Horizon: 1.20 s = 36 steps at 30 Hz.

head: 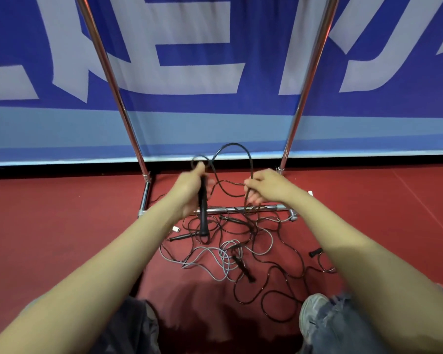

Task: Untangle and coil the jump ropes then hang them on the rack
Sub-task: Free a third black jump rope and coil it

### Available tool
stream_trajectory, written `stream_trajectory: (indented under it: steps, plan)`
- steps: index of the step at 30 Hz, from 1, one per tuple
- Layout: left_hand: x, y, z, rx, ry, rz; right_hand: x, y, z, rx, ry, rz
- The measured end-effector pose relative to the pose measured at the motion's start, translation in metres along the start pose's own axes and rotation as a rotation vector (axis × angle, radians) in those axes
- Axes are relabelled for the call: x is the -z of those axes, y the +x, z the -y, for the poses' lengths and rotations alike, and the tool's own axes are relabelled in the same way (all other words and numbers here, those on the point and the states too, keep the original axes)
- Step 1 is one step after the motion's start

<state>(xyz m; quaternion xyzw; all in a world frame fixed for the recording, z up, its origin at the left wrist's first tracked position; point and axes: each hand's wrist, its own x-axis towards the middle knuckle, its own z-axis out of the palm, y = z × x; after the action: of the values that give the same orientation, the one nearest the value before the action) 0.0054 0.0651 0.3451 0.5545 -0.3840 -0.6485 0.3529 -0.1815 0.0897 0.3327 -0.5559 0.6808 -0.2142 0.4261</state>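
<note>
L hand: curled round black handle, upright. R hand: fingers closed on black rope; loop arcs betw. hands. Rope pile: on floor below both hands, by rack base

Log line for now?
left hand: grips black jump-rope handle | right hand: pinches thin black cord loop | tangled black and grey ropes: on red floor

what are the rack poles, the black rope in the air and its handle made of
The rack poles look like chromed or polished steel: mirror-bright, with sharp streaked reflections. The black rope seems to be thin, slightly glossy PVC or coated cable, since it holds a springy loop. The handle is matte black, probably plastic or foam; blur leaves that open.
</note>
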Motion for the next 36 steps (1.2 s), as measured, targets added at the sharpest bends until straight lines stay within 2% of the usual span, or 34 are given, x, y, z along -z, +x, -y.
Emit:
stream_trajectory:
  steps: [2,8,11,15,19,21,23,26,28,30,33,36]
  plan:
    - [-0.005,-0.003,0.019,0.129,0.067,0.095,0.005,-0.008,0.017,0.05,0.193,-0.006]
    - [-0.022,-0.017,0.031,0.046,0.058,0.334,0.016,-0.023,0.041,0.096,0.494,-0.023]
    - [-0.026,-0.019,0.036,-0.1,0.217,0.325,0.018,-0.022,0.042,0.084,0.639,-0.089]
    - [-0.023,-0.02,0.031,-0.21,0.125,0.271,0.03,-0.016,0.036,0.022,0.812,-0.208]
    - [-0.019,-0.017,0.029,-0.282,0.126,0.275,0.032,-0.012,0.026,-0.083,0.829,-0.199]
    - [-0.017,-0.016,0.024,-0.331,0.093,0.244,0.031,-0.01,0.024,-0.148,0.78,-0.098]
    - [-0.014,-0.015,0.016,-0.342,0.015,0.204,0.025,-0.01,0.02,-0.188,0.577,0.063]
    - [-0.01,-0.014,0.005,-0.334,-0.083,0.175,0.003,-0.015,0.011,-0.041,0.068,0.329]
    - [-0.007,-0.013,0.001,-0.317,-0.131,0.179,-0.016,-0.016,0.004,0.04,-0.049,0.452]
    - [-0.007,-0.013,-0.002,-0.304,-0.16,0.202,-0.03,-0.014,0.001,0.112,-0.105,0.409]
    - [-0.006,-0.013,-0.003,-0.312,-0.171,0.224,-0.032,-0.007,-0.001,0.244,-0.174,0.207]
    - [-0.004,-0.01,-0.002,-0.357,-0.001,0.133,-0.026,-0.004,-0.001,0.263,-0.141,0.041]
